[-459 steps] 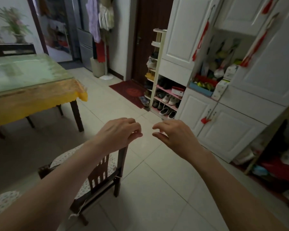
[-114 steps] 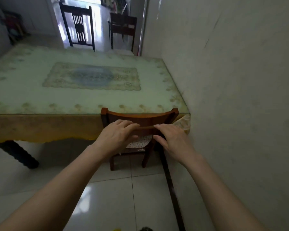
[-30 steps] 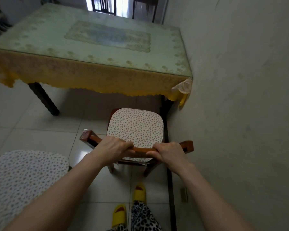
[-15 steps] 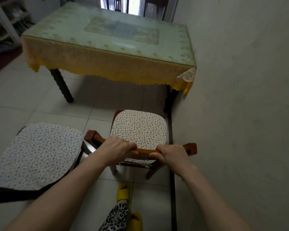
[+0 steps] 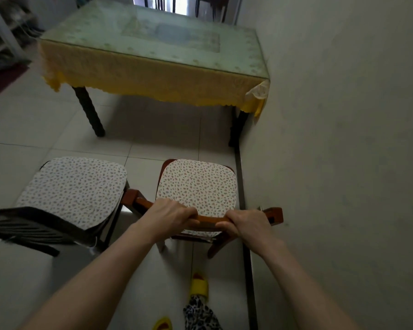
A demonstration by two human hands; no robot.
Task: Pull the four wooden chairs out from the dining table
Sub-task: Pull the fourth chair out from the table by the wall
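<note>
A wooden chair (image 5: pixel 197 184) with a speckled seat cushion stands on the tiles beside the wall, well clear of the dining table (image 5: pixel 153 41) with its yellow cloth and glass top. My left hand (image 5: pixel 169 216) and my right hand (image 5: pixel 247 222) both grip the chair's curved top rail. A second chair (image 5: pixel 72 189) with the same cushion stands to its left, its dark backrest toward me. Two more chair backs (image 5: pixel 160 2) show beyond the table's far edge.
The wall (image 5: pixel 343 139) runs close along the right, with a dark skirting strip (image 5: pixel 244 234) at floor level. My feet in yellow slippers (image 5: pixel 199 285) are just behind the chair. Shelving (image 5: pixel 3 32) and a red mat (image 5: pixel 0 79) lie at the far left.
The chair in my hands has come further back from the table, and the view has shifted so the second chair is now alongside it on the left.
</note>
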